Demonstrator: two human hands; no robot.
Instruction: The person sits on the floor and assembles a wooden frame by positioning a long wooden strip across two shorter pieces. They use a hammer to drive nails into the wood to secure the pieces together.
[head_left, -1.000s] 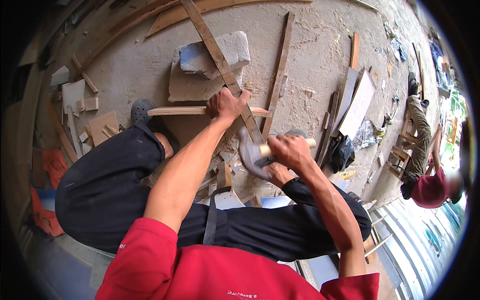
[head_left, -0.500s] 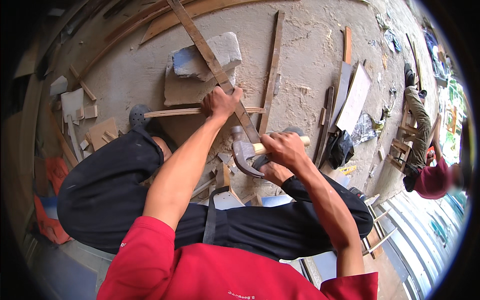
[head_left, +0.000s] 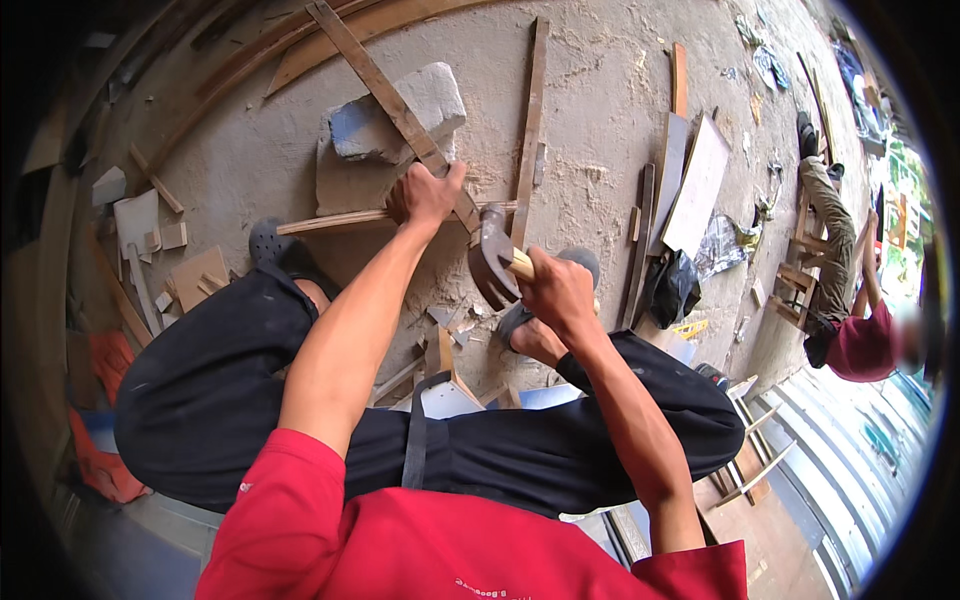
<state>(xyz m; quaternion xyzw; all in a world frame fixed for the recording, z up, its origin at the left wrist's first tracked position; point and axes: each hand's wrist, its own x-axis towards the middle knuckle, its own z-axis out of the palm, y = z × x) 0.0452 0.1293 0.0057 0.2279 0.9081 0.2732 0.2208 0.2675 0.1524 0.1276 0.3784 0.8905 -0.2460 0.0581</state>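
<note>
Left hand (head_left: 425,195) pressed together around a long wooden strip (head_left: 388,92), its thumb lying along the strip's right side. From the hand the strip runs to the far left, crossing above a pale concrete block (head_left: 438,92) with a blue patch on its left end; the block rests on a flat slab (head_left: 340,182). A thin pale board (head_left: 335,222) passes crosswise at the same hand, one end to the left and the other to the right; whether the fingers also touch this board cannot be told.

Right hand (head_left: 560,290), nearer and to the right, is wrapped firmly around the light handle of a hammer (head_left: 491,258). The metal head lies to the left of this hand, at the near end of the long strip, its claw curving toward the near side; contact between head and strip cannot be judged.

To the right, a second strip (head_left: 530,125) lies on the floor (head_left: 600,120), leading toward the far side. Farther right are a white board (head_left: 700,190) and a black plastic bag (head_left: 672,290). Small wood offcuts (head_left: 174,236) lie at left. At the far right sits another person (head_left: 865,350) in a maroon shirt.
</note>
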